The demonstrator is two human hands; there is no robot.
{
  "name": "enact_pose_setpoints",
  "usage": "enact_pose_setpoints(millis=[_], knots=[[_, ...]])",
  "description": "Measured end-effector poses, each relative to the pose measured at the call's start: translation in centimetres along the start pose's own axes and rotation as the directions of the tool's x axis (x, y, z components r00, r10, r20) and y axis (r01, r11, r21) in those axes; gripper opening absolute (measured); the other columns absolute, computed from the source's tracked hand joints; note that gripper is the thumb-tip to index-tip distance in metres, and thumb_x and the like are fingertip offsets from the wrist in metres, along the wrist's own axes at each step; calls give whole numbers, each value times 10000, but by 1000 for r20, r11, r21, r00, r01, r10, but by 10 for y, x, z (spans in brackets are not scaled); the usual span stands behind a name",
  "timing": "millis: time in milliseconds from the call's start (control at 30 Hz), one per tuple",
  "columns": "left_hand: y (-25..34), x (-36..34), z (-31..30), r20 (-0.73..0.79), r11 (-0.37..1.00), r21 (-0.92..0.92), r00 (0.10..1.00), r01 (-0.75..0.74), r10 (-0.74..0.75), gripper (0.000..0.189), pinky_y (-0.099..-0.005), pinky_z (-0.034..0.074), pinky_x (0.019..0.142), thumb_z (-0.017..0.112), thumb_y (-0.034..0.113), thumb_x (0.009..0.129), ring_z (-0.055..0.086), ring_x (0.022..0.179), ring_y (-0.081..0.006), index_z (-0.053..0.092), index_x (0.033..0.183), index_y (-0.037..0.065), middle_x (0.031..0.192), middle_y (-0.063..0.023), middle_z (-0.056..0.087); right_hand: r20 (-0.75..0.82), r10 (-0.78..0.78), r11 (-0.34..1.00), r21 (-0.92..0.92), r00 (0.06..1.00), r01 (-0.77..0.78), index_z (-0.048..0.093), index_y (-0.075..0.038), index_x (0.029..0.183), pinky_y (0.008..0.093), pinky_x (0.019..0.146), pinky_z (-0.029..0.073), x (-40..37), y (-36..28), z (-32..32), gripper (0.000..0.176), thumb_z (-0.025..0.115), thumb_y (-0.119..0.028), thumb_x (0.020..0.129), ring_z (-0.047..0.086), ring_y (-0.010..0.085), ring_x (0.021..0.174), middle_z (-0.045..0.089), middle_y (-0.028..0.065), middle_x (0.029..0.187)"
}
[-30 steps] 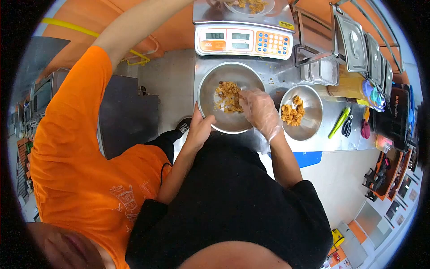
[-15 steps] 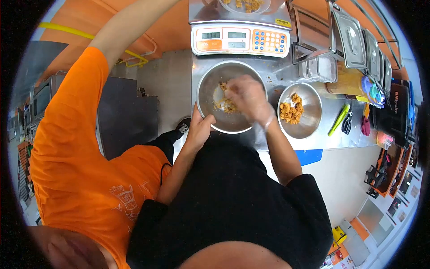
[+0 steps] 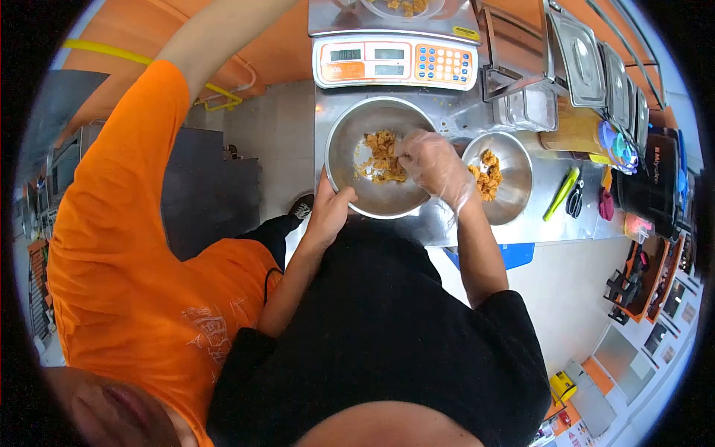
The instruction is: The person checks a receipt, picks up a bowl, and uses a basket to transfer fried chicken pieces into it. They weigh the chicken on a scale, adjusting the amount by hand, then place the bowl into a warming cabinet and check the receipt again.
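My left hand (image 3: 328, 213) grips the lower left rim of a large steel bowl (image 3: 345, 149). Inside that bowl lie golden-brown crumbed pieces (image 3: 383, 156). Over its right side is my right hand (image 3: 434, 165), in a clear plastic glove, with fingers bent together; whatever they hold, if anything, cannot be made out. A smaller steel bowl (image 3: 516, 182) stands to the right and holds more browned pieces (image 3: 488, 179). Behind the large bowl stands a scale (image 3: 395, 63) with a plate (image 3: 424, 9) of pieces on top.
A co-worker in an orange shirt (image 3: 119, 223) stands at my left, one arm reaching past the scale. On the right are a green tool (image 3: 562, 194), black scissors (image 3: 574, 201), metal lids (image 3: 577, 63), clear containers (image 3: 532, 110) and a black box (image 3: 655, 175).
My right hand has moved right, from above the middle of the large bowl to its right side, uncovering more of the pieces. My left hand stays on the rim.
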State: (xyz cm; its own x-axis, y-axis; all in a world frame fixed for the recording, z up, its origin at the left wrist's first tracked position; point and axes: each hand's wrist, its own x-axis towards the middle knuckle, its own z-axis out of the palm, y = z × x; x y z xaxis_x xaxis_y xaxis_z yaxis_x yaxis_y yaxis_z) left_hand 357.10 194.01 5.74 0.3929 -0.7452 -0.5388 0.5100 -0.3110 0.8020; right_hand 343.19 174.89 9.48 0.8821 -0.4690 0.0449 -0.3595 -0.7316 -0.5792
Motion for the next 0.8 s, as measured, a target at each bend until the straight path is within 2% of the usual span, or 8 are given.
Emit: enact_pose_setpoints(millis=[133,267,333,467,600,700,767,800], knots=[[6,-2,5,-9,999,24,999,-36,36,667,-277,471,858,494,-57,749,543,1007,-147,394,1406,-1,1134,-77,549,251,11,923,-376,968,87,728,-80,993,421,856,549,-3,-2,7,245,630,-49,771,651,321,942,667,139,971],[8,-3,7,-12,995,-75,997,72,-73,653,-276,481,839,501,-55,753,549,995,-148,405,1397,1,1132,-78,549,259,-54,899,-409,964,160,730,-90,992,416,863,553,-6,9,12,235,609,-52,793,648,337,928,654,136,992],[1,4,3,6,999,29,999,-45,45,641,-275,498,816,500,-55,760,558,974,-146,415,1392,10,1122,-78,550,188,-144,906,-369,971,206,716,-72,966,408,801,568,-7,11,10,199,607,-68,800,649,330,917,654,128,979],[2,-2,7,-16,999,45,1000,2,-1,656,-281,534,721,501,-48,762,583,928,-147,400,1406,19,1100,-82,559,108,-103,934,-332,989,133,693,-56,894,400,724,579,-3,-14,10,128,611,-97,805,650,322,905,659,122,960],[3,2,9,-36,985,160,997,-57,64,668,-275,545,614,504,-39,759,603,879,-151,383,1412,21,1093,-95,568,214,-69,926,-349,974,142,672,-48,823,397,645,578,-3,-16,27,94,603,-109,802,664,310,826,668,133,857],[8,-6,13,-51,1000,-16,999,10,-10,665,-285,551,666,509,-31,757,603,906,-164,388,1408,22,1110,-105,573,182,-102,936,-316,978,157,681,-42,778,397,621,579,-11,-23,24,106,593,-99,794,674,306,759,672,145,786],[7,3,10,-69,992,125,997,-24,33,665,-294,551,706,509,-26,760,604,927,-179,384,1412,28,1136,-108,570,56,-123,952,-277,991,133,674,-45,787,403,621,577,-11,-24,14,98,595,-104,792,673,307,752,672,147,785],[9,0,12,-57,987,152,997,-41,51,663,-298,547,720,506,-28,762,601,944,-181,383,1412,24,1146,-109,567,194,-68,923,-361,979,135,673,-45,834,408,678,571,-12,-18,13,117,593,-131,829,671,315,755,672,150,789]])
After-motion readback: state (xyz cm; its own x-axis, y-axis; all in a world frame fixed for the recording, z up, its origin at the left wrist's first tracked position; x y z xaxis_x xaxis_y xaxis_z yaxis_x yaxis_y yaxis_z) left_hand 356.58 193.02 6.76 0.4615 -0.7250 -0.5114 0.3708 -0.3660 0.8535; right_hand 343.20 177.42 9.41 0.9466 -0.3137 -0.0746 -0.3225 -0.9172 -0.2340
